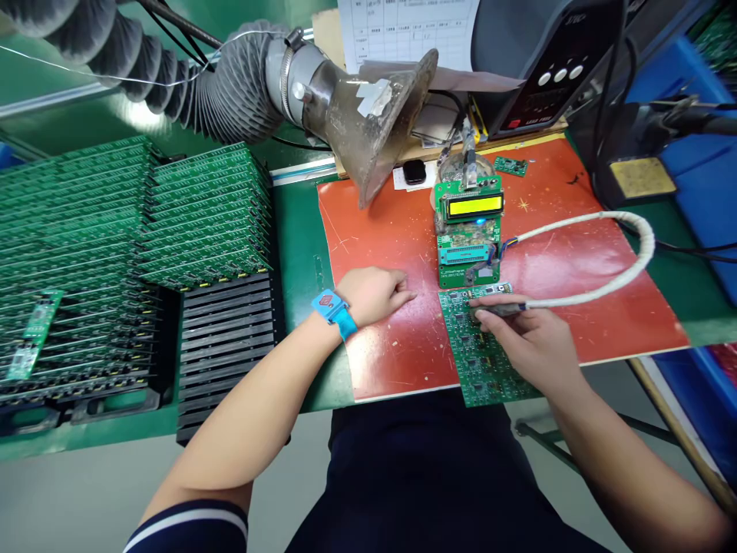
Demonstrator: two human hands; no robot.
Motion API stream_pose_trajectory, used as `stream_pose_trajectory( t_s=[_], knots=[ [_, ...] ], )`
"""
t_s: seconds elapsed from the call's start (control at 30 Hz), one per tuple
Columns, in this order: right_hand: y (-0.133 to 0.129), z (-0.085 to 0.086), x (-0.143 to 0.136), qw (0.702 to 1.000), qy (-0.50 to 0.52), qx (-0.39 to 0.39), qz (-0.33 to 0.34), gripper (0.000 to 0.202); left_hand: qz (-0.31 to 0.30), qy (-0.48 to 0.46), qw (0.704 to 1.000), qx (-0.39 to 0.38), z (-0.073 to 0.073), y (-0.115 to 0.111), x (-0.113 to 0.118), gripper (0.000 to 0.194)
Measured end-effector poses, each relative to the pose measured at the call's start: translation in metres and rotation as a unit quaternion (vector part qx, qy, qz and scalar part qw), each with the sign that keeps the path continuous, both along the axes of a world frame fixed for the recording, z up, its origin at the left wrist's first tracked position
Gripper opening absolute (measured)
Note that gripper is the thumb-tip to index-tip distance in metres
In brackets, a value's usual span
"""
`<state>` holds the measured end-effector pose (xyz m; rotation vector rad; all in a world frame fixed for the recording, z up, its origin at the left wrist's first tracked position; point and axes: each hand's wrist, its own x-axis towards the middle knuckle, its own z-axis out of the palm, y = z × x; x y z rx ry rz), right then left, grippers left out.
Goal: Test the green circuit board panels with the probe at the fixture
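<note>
My right hand [533, 342] grips a grey probe [500, 309] on a white sleeved cable [599, 288], its tip at the upper part of a green circuit board panel [475, 361]. That panel lies at the front edge of the red mat [397, 346]. Just behind it stands a programmer board [469, 230] with a lit yellow display and a blue light. My left hand [377, 296], with a blue strap at the wrist, rests on the mat left of the panel. Its fingers are curled, and whether they hold anything is hidden.
Racks of green boards [201, 207] fill the left side, with black slots [227, 330] in front. A fume extraction funnel [374, 115] hangs over the mat's back left. A soldering station [553, 69] stands at the back right, near blue bins [702, 177]. A small board [510, 166] lies behind.
</note>
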<state>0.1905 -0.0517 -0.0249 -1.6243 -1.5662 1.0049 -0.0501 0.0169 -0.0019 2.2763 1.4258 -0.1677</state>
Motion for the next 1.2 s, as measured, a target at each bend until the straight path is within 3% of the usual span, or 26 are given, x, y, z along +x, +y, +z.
stream_pose_trajectory(
  t_s=[0.3,0.57,0.8,0.93,1.2],
  knots=[
    [0.002,-0.004,-0.002,0.999,-0.042,0.024,0.014,0.020,0.003,-0.004,1.000,0.000,0.000,0.000,0.000,0.031],
    [0.007,-0.002,-0.001,0.990,-0.100,0.068,0.072,0.016,-0.012,-0.021,0.999,0.023,-0.006,0.000,-0.002,0.033],
    [0.008,-0.006,-0.002,0.982,-0.124,0.107,0.094,0.015,-0.055,-0.131,0.982,0.127,0.007,-0.005,0.002,0.045],
    [0.009,-0.010,-0.001,0.981,-0.118,0.128,0.091,0.013,-0.082,-0.162,0.971,0.157,0.008,-0.009,0.003,0.055],
    [0.007,-0.016,0.002,0.981,-0.114,0.131,0.085,0.015,-0.084,-0.181,0.962,0.184,0.008,-0.010,0.001,0.046]
  ],
)
